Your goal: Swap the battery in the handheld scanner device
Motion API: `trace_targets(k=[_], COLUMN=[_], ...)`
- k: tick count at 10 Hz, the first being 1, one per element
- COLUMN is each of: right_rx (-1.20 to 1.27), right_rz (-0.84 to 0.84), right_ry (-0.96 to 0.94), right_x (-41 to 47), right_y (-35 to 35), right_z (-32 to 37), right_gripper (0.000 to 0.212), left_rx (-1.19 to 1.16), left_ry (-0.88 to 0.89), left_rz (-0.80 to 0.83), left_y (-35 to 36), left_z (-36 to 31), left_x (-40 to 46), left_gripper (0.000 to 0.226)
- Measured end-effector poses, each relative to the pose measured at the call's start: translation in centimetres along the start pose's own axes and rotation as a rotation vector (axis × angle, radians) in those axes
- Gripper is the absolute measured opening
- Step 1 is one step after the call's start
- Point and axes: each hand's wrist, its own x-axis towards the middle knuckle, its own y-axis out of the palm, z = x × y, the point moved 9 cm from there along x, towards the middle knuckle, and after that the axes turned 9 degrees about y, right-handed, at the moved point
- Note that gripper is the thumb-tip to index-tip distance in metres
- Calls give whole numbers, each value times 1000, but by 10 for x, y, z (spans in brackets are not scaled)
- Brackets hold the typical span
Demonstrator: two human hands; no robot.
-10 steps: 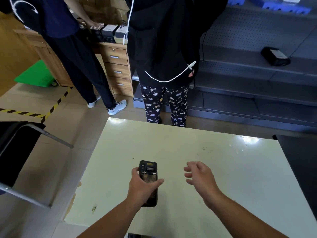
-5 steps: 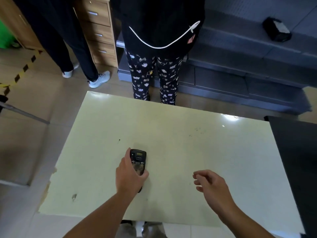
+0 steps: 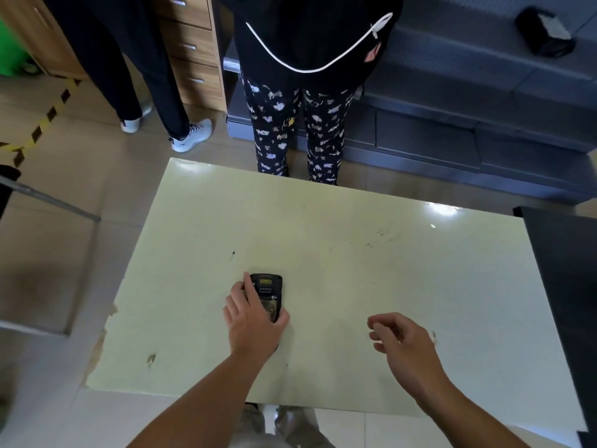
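Note:
A black handheld scanner (image 3: 268,294) lies back-up on the pale green table (image 3: 355,253), a little left of the middle. My left hand (image 3: 253,318) rests over its near half, fingers and thumb wrapped around its sides, so the lower part is hidden. My right hand (image 3: 402,342) hovers over the table to the right, well apart from the scanner, fingers loosely curled and holding nothing. No loose battery shows in view.
Two people stand beyond the table's far edge, one in patterned trousers (image 3: 297,134), one in dark trousers (image 3: 142,76). A wooden drawer unit (image 3: 193,50) and grey shelving (image 3: 468,92) with a black box (image 3: 544,32) lie behind. A dark surface (image 3: 568,286) borders the table's right side.
The camera has tilted down, so the table fills more of the view. My left hand stays on the scanner, which now lies on the table; my right hand has drifted rightward.

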Motion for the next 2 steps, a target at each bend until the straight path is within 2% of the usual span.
trace_targets(k=[1,2], right_rx=[178,530], right_rz=[-24,-58], right_ry=[-72,-286], right_x=[-14,-62], right_y=[-16,-84], right_z=[34,114], right_gripper=[25,23], left_rx=[10,41], left_ry=[-2,70], left_rz=[10,39], left_y=[-5,-18], left_z=[3,0], left_x=[2,-9], left_gripper=[105,91])
